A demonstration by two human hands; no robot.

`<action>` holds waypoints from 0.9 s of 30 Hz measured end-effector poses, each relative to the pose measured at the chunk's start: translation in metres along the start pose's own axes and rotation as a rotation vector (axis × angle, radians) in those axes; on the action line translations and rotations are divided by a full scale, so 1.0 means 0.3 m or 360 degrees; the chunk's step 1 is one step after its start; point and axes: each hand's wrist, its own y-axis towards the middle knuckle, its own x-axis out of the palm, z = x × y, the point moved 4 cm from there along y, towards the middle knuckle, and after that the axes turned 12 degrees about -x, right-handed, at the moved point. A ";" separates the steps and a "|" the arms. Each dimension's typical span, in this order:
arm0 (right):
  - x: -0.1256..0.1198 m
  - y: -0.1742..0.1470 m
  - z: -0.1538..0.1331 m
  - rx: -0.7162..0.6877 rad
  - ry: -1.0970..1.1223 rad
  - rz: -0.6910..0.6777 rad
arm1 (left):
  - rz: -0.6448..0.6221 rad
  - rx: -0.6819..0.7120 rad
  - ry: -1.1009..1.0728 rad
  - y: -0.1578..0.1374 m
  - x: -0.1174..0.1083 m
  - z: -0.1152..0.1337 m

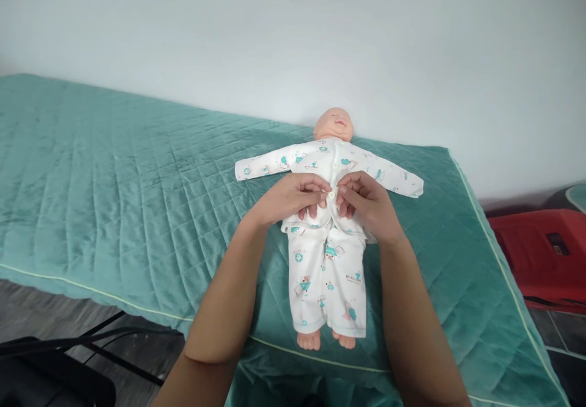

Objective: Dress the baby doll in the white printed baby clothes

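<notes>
Near the right edge of a quilted teal bed cover (137,212), a pink plastic baby doll (330,125) lies on its back, head by the back edge. The left hand (297,196) and right hand (367,202) pinch its white, teal-printed fabric jacket (311,155) beside a small, round, pale button (331,195), seemingly unfastened, though fingers crowd it.

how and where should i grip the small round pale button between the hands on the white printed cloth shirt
Probably by its rim, pinched between thumb and forefinger from the left: the button looks small and flat, face up on the front of the shirt, and the left hand is right beside it.
</notes>
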 end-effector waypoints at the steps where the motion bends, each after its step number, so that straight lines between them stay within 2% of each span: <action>1: 0.000 0.000 -0.001 -0.0001 -0.0002 0.0002 | 0.0008 0.0006 0.0009 -0.001 0.000 0.001; 7: 0.004 0.002 -0.006 -0.0010 -0.0004 0.0011 | 0.0010 -0.0070 0.0101 -0.009 0.006 0.006; 17: 0.001 0.000 -0.003 -0.0014 -0.0002 0.0070 | 0.0031 -0.0038 0.0081 -0.006 0.007 0.001; 20: -0.001 0.000 0.001 -0.0020 -0.0004 0.0075 | -0.0019 -0.0043 0.0167 -0.012 0.007 0.005; 23: -0.009 0.001 -0.001 -0.0081 0.0010 0.0129 | -0.0065 -0.0041 0.0105 -0.012 0.003 0.013; 25: -0.013 0.000 -0.011 -0.0147 0.0005 0.0195 | 0.0008 0.0005 0.0008 -0.011 -0.004 0.012; 27: -0.010 -0.005 -0.028 -0.0214 -0.0046 0.0238 | 0.0268 0.0143 -0.0078 -0.018 -0.020 -0.005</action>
